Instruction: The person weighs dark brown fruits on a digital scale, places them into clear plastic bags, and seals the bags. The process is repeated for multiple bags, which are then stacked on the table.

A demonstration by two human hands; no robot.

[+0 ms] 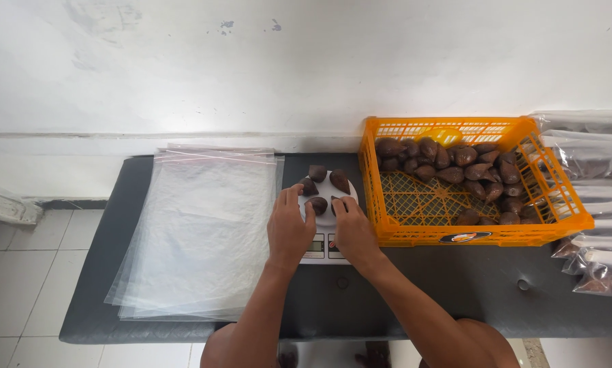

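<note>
Head view, looking down on a dark bench against a white wall. At centre sits a small white kitchen scale [326, 225], round pan at its far end and the display end nearest the person. On the pan lie several brown, scaly, teardrop-shaped fruits [340, 180], at roughly 11, 12, 1 and 6 o'clock of the pan.

Left hand [289, 228]: lies on the 9 o'clock side of the pan, fingers extended toward the nearest fruit at the pan's 6 o'clock edge, fingertips touching or just beside it. Fingers loosely spread, not clamped on anything I can make out.

Right hand [352, 228]: mirrors it from the 4 o'clock side, fingertips at the same near fruit. Whether it pinches a fruit cannot be told (the fingertips are partly hidden behind the fruit).

Surroundings: at 3 o'clock of the scale, touching or just beside it, an orange plastic crate [483, 232], its far and right parts holding more of the same fruit, the near-left floor bare. At 9 o'clock, a stack of clear plastic bags [204, 232] lying flat. At the far right edge, filled clear bags [595, 259] piled up.

Judgement: the step in hand looks like settling the fruits on the pan for a weighing. The next move calls for both hands lifting fully off the pan, since any resting touch would falsify the reading.
</note>
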